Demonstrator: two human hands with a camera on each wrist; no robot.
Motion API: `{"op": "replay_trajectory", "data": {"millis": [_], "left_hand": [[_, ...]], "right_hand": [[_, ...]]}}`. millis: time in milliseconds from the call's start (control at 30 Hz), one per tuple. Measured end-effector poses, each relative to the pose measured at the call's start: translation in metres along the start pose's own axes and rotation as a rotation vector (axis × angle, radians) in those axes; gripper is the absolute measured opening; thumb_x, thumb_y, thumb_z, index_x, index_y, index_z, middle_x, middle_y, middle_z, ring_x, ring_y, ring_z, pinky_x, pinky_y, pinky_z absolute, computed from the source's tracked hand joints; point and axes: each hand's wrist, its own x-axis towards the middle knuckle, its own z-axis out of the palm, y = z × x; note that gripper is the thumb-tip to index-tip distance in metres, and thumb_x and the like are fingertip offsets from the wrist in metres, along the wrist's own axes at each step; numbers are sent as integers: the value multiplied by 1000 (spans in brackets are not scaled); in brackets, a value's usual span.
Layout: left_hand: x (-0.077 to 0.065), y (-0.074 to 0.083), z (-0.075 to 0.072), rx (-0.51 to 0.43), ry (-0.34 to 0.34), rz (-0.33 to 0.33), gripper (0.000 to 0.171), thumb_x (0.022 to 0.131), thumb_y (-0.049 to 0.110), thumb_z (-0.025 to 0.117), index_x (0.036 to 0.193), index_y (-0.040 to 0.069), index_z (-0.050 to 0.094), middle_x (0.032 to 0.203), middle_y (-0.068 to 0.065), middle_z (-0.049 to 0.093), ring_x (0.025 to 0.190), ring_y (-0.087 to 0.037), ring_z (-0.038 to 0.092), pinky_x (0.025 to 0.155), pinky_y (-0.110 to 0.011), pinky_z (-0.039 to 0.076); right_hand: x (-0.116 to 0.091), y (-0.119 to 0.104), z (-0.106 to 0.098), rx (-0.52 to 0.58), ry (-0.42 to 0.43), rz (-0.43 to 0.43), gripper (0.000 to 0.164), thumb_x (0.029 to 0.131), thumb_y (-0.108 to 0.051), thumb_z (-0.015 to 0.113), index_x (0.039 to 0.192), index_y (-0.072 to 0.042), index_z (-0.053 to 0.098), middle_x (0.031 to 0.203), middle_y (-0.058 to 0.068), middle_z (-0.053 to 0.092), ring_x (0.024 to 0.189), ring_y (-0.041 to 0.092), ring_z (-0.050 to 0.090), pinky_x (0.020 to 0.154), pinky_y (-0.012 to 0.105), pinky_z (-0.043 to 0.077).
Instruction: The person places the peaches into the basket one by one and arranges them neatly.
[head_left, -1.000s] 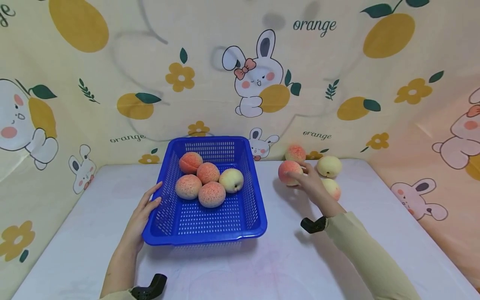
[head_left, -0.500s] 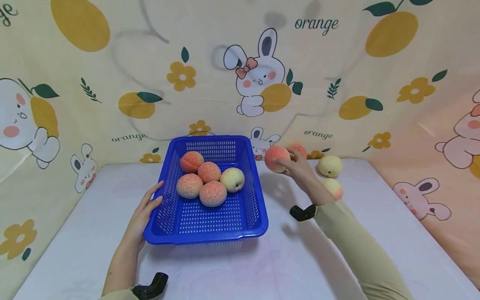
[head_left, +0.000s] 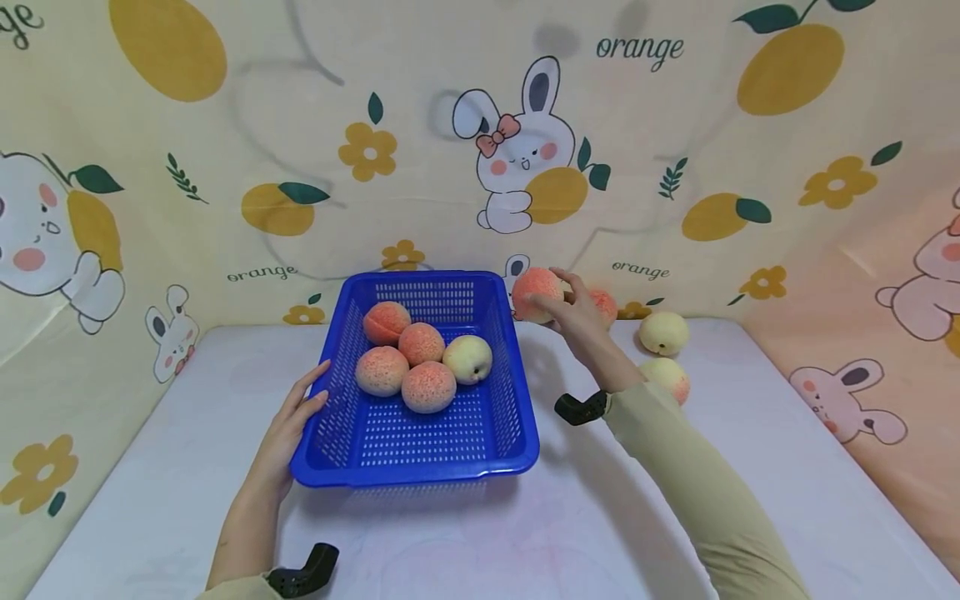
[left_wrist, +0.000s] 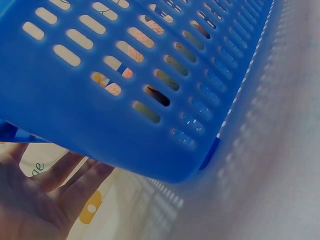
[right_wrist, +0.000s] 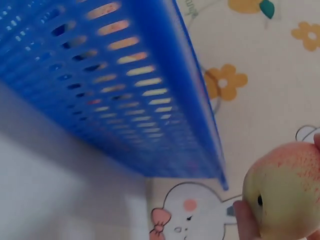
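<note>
My left hand (head_left: 285, 429) holds the left rim of the blue basket (head_left: 416, 477); in the left wrist view its fingers (left_wrist: 87, 182) reach behind the basket's corner. My right hand (head_left: 581, 321) grips a red-and-yellow peach (head_left: 537, 293), raised beside the basket's far right corner. Seen from the right wrist, that peach (right_wrist: 287, 195) shows its pale side and a dark stem hollow, with a fingertip against it. Several peaches lie in the basket: reddish ones such as the front peach (head_left: 429, 387), plus one pale yellow peach (head_left: 468, 360).
To the right on the white table (head_left: 480, 550) lie a pale peach (head_left: 663, 333), another pale peach with a red blush (head_left: 667, 377), and a reddish peach (head_left: 603, 307) partly behind my right hand. A patterned cloth (head_left: 420, 67) stands along the table's back.
My right hand has lifted the peach from the right side of the table and carried it left and up toward the basket. My left hand stays at the rim.
</note>
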Motion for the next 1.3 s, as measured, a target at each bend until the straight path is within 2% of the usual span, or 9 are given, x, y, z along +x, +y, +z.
{"op": "replay_trajectory", "data": {"millis": [200,333,400,533,633,767,867,1067,1300], "left_hand": [[1,-1,-2,8,8,7,54,102,40,38,152,37,20,162,-8,7,143,-39,20,109,-62,23],[1,-2,-2,9,13,2,54,101,40,39,152,37,21,162,-7,7,144,-39,19,110,-63,22],[1,-1,-2,11,16,-1,54,101,41,40,151,37,21,162,-7,7,144,-39,18,110,-64,21],[2,-1,-1,9,20,-3,54,101,41,40,151,37,22,162,-6,7,145,-37,17,111,-64,19],[3,-1,0,-1,17,-2,54,101,41,41,151,37,22,162,-6,8,145,-37,17,111,-62,19],[4,-2,1,-5,17,0,53,101,41,41,151,37,23,162,-7,10,145,-36,18,112,-62,18],[3,-2,0,-7,19,1,53,101,40,41,151,37,23,162,-7,10,145,-37,18,112,-62,18],[3,-2,0,-2,27,6,53,101,41,41,151,36,24,161,-7,11,145,-37,18,111,-63,18],[3,-1,0,1,30,10,53,101,40,41,151,36,25,161,-7,11,145,-37,18,112,-64,16]], "right_hand": [[6,-15,14,6,-10,-18,75,85,-29,72,147,-21,30,139,14,40,121,29,49,106,44,40],[6,-24,27,-38,12,-15,80,82,-34,75,147,-19,30,138,13,41,122,29,45,108,48,34],[7,-26,33,-62,29,-17,80,81,-36,76,146,-20,32,137,12,42,121,28,44,104,48,37],[9,-28,46,-98,28,-35,77,81,-36,75,144,-21,35,134,12,45,113,26,45,81,43,47],[11,-29,54,-100,15,-50,74,81,-34,75,144,-20,36,132,12,46,108,25,45,75,41,44],[14,-29,64,-87,2,-61,74,81,-29,76,143,-18,38,132,13,47,110,24,47,91,46,42],[17,-28,71,-72,0,-56,76,80,-25,77,143,-13,38,132,15,48,111,24,48,99,45,40],[21,-26,86,-44,-25,-21,75,80,-21,76,142,-9,35,134,17,47,111,24,52,96,40,46],[26,-19,98,-61,-59,-32,72,83,-16,71,146,-13,35,142,17,43,123,31,48,99,47,45]]}}
